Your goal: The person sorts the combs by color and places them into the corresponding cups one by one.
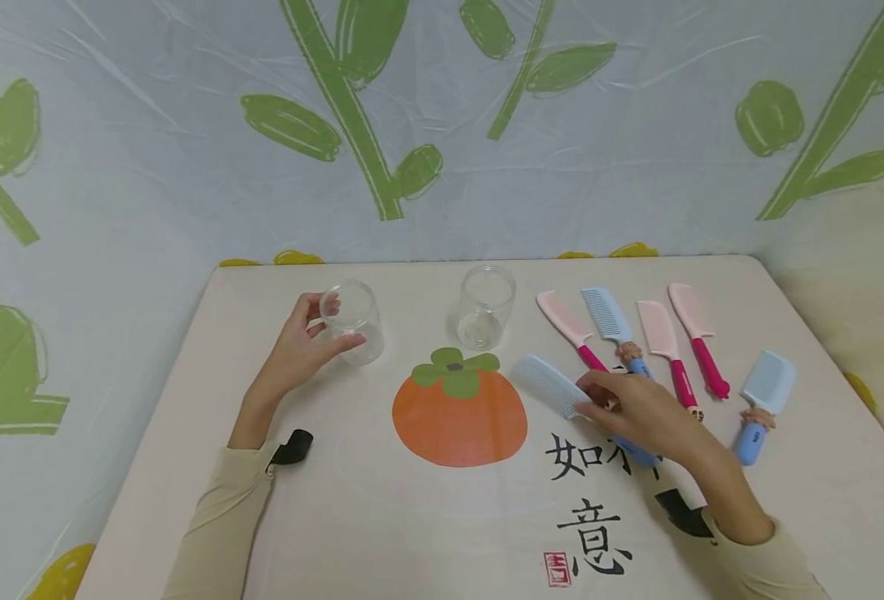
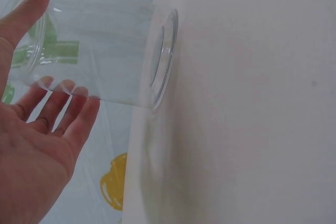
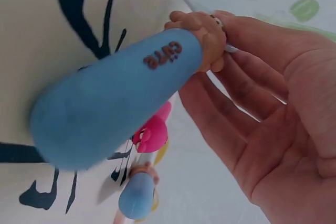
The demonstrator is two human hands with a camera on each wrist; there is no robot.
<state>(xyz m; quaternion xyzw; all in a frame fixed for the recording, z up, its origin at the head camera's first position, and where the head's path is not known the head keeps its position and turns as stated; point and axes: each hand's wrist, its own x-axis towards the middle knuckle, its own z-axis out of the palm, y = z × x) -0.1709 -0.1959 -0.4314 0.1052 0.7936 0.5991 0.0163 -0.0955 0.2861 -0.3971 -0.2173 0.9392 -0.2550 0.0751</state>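
Orange persimmon print [image 1: 460, 429]: lying in the middle of the pale tabletop [image 1: 352, 533].
Left hand [image 1: 292, 354]: reaching in left of the print, its thumb and fingers curling around opposite sides of a clear cup [image 1: 372, 331], gaps showing between the fingers.
Cup in hand: sitting beyond the print and to its left; whether its base is touching the tabletop, I cannot tell.
Right hand [image 1: 644, 412]: hovering right of the print, thumb and fingertips pinching a blue comb [image 1: 550, 385] near the brown figure [image 3: 210, 43] on its neck.
Comb in hand: pointing its toothed head toward the print from the right, its handle, reading "CUTE", slanting away.
Second cup [image 1: 487, 304]: standing upright beyond the print, slightly right.
Combs at rest: three pink combs [image 1: 657, 327] and a second blue comb [image 1: 605, 312] are lying beyond and right of the print; a blue paddle-shaped piece [image 1: 770, 382] is lying farthest right.
Black lettering [image 1: 599, 542]: running right of the print and nearer the person, the right hand partly covering it.
Red seal [image 1: 557, 569]: sitting beside the lettering, nearer than the print.
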